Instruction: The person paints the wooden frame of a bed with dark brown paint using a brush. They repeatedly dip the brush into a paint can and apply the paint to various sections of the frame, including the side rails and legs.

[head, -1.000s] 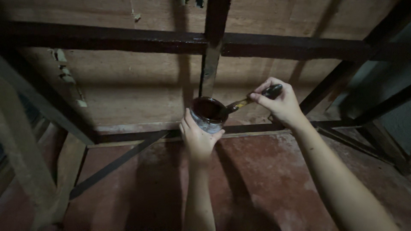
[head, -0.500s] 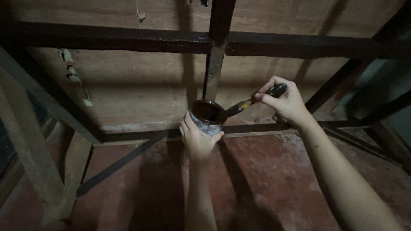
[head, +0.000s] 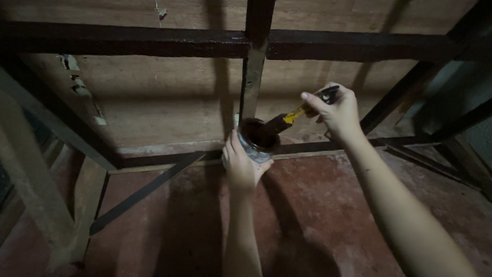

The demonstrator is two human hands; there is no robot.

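My left hand grips a small round can of dark paint from below, holding it up near a vertical dark metal bar. A paintbrush with a dark handle and a yellow band is held in my right hand; its bristles rest at the can's rim. The bar meets a horizontal dark metal bar of a frame that stands against a plywood panel.
More dark metal frame bars run diagonally at the lower left and at the right. A pale wooden post leans at the left. The floor is reddish and worn.
The brush has lifted a little, so more of its yellow band shows above the can. My right hand rose slightly; the can shifted a bit to the right.
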